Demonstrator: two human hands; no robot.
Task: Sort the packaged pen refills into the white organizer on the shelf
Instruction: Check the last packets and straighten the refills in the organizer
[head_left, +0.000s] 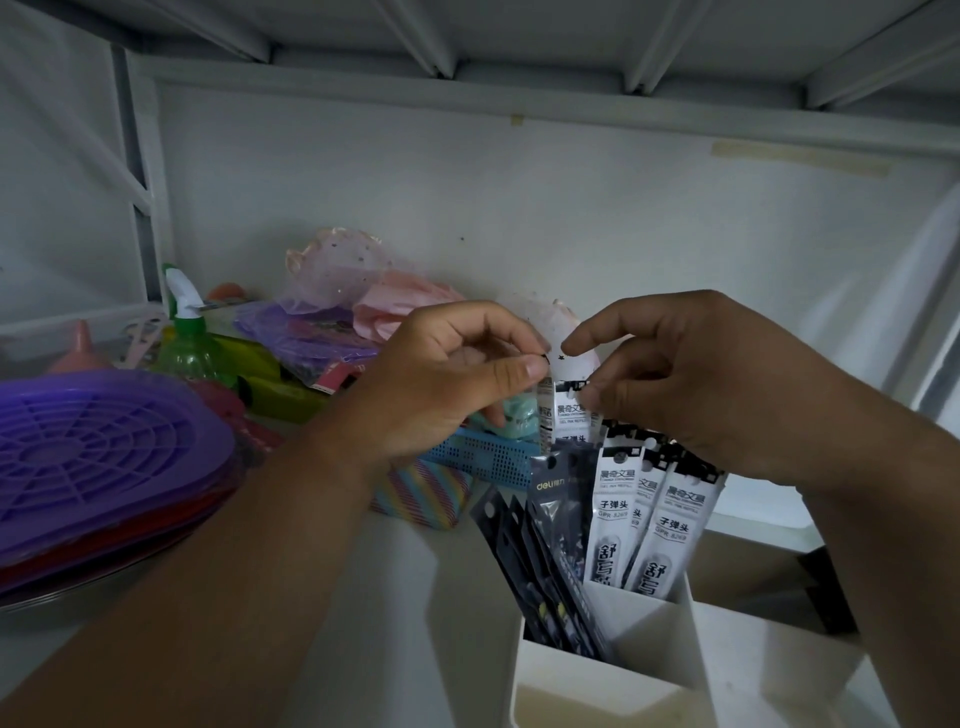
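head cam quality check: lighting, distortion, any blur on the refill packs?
Head view: dim and bluish, no glare; the wide lens bows the shelf frame at the edges; print on the white refill packs reads sharp; the black refill packs lose detail in shadow; both forearms sit underexposed.

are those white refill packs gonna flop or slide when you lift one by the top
Probably light: the white packs are thin and flat. Likely slightly floppy, since they lean and fan out of the organizer. The glossy sleeves look slippery, so neighbours may slide along.
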